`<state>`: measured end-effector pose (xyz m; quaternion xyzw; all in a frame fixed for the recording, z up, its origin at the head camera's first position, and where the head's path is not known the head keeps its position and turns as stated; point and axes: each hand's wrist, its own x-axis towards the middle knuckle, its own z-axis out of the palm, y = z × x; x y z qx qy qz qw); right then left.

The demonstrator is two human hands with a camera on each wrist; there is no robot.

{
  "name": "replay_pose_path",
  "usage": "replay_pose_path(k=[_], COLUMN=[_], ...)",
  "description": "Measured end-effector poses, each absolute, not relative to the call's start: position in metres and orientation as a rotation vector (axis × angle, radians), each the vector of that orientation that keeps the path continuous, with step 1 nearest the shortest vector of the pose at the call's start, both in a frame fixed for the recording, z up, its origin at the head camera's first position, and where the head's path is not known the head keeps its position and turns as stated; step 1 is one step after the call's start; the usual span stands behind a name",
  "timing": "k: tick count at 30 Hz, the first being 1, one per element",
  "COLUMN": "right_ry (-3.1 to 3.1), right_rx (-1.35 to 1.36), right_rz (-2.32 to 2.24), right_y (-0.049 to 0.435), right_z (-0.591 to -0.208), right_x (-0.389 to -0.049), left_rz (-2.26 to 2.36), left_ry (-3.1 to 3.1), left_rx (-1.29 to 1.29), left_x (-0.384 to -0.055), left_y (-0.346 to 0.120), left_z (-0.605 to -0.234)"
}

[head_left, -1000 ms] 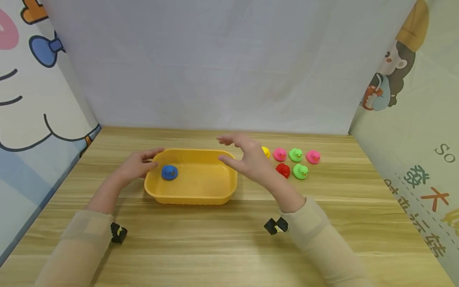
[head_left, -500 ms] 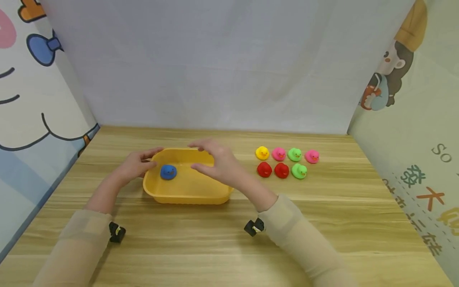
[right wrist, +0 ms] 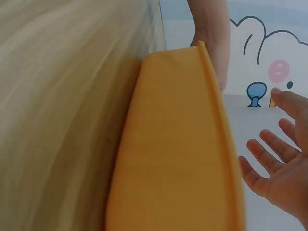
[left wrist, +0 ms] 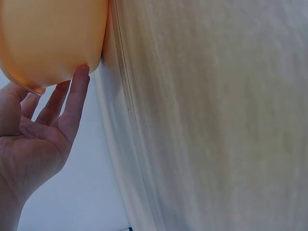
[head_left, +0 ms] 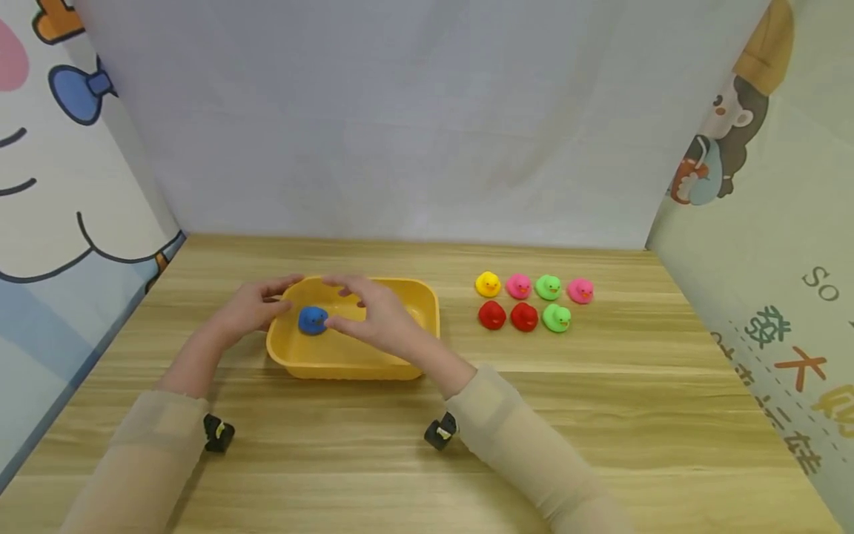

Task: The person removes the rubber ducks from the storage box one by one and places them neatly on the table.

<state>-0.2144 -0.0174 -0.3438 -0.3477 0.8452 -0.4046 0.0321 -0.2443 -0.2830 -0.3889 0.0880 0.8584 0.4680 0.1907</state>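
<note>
A blue rubber duck (head_left: pixel 313 320) sits toward the left end inside a shallow yellow plastic tub (head_left: pixel 353 371). My left hand (head_left: pixel 243 311) holds that left end, its thumb over the rim and fingers against the outer wall. In the left wrist view, the fingertips touch the tub's wall (left wrist: pixel 57 38). Above the tub hovers my right hand (head_left: pixel 380 315), holding nothing, thumb and fingers spread apart. Its fingertips are near the duck's right side in the head view. Seen from the right wrist, the hand (right wrist: pixel 284 168) is beyond the tub's rim (right wrist: pixel 219 125), fingers apart.
Right of the tub, several rubber ducks stand in two rows: a yellow duck (head_left: pixel 488 285), pink ducks (head_left: pixel 518 286), green ducks (head_left: pixel 557 318) and red ducks (head_left: pixel 492 315). The wooden table (head_left: pixel 600 430) ends at a white backdrop (head_left: pixel 414 133), with printed panels on both sides.
My right hand has moved left across the tub toward the blue duck, uncovering the yellow duck and one red duck. My left hand stays at the tub's left end.
</note>
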Motion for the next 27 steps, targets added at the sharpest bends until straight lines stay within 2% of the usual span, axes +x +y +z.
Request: replay_pose_path(k=[20,27], right_ry=[2.473,2.414], right_rx=[-0.972,-1.057], right_rz=[-1.069,-0.912], right_y=[-0.047,-0.05], right_z=[-0.376,-0.384], right_x=[-0.241,-0.249], left_rz=[1.319,1.309], left_ry=[2.417,2.427], left_rx=[0.257,0.257], left_x=[-0.246,-0.244], left_y=[-0.283,-0.284], left_z=[-0.39,-0.392])
